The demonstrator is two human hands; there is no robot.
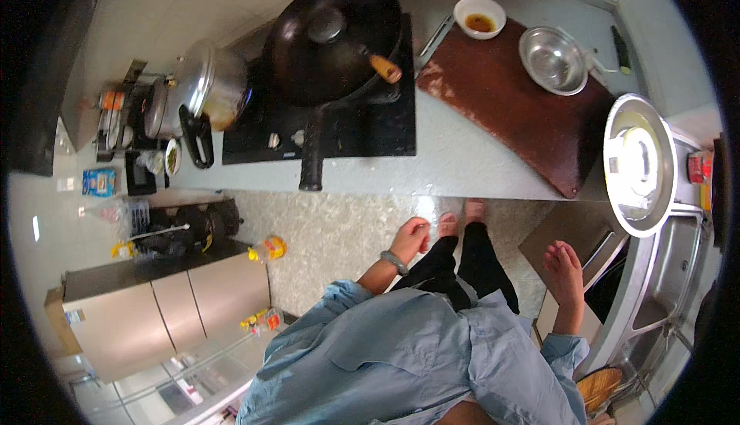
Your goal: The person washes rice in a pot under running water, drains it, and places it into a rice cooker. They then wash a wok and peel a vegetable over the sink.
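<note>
My left hand (411, 239), with a bangle on its wrist, hangs in front of the counter with fingers curled and no object visible in it. Beside the open cabinet door (569, 234) is my right hand (563, 260), its fingers loosely bent and nothing seen in it. Ahead, a black wok (312, 159) with a dark lid (326, 26) sits on the black stove (370, 136). A brown cutting board (509, 101) lies to the right, with a steel bowl (553, 61) and a white bowl of brown liquid (479, 17) on it.
A large shiny metal basin (639, 217) stands at the counter corner near the steel sink (670, 269). Left of the wok is a pressure cooker (211, 86). A cleaver (436, 37) lies by the board. An oil bottle (269, 248) stands on the left, near the cabinets (225, 286).
</note>
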